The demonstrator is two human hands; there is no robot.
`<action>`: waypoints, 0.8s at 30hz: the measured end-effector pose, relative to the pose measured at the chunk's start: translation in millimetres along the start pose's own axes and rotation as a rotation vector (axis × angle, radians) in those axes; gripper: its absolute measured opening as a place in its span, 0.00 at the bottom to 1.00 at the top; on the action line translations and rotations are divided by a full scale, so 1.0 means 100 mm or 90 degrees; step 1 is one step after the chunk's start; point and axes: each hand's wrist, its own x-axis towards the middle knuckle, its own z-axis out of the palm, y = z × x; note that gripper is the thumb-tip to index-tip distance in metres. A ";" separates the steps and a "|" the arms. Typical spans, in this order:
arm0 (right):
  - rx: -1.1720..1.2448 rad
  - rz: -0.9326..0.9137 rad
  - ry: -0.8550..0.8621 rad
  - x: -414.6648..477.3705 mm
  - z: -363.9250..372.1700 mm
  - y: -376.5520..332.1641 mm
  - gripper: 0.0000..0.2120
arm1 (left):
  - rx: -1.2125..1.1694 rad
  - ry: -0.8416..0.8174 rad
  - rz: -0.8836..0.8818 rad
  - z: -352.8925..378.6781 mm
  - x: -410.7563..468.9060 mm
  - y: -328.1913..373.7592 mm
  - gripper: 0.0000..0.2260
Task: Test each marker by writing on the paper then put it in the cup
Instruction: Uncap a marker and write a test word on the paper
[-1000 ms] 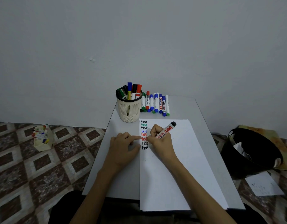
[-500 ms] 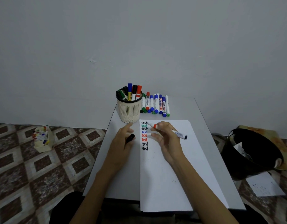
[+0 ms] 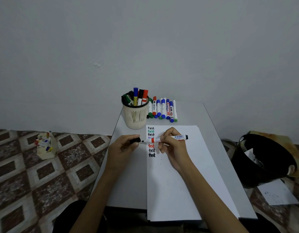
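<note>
Above the paper (image 3: 179,185), right hand (image 3: 174,149) pinches marker (image 3: 153,140) — horizontal, tip leftward at cap (image 3: 135,140) left hand (image 3: 121,149) pinches.

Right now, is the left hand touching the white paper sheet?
Apart. The head view shows grey table between the left hand and the white paper sheet.

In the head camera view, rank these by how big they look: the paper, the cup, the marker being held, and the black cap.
1. paper
2. cup
3. held marker, longer than the cup is tall but far thinner
4. black cap
</note>
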 end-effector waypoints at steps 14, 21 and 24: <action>-0.049 0.021 -0.019 -0.02 0.03 -0.02 0.05 | -0.061 -0.029 -0.005 0.01 0.00 -0.02 0.10; -0.095 0.075 -0.033 -0.09 0.09 -0.08 0.05 | -0.139 -0.005 -0.083 0.01 0.00 0.00 0.10; -0.088 0.072 -0.033 -0.11 0.11 -0.10 0.05 | -0.148 0.001 -0.085 0.02 0.00 0.01 0.10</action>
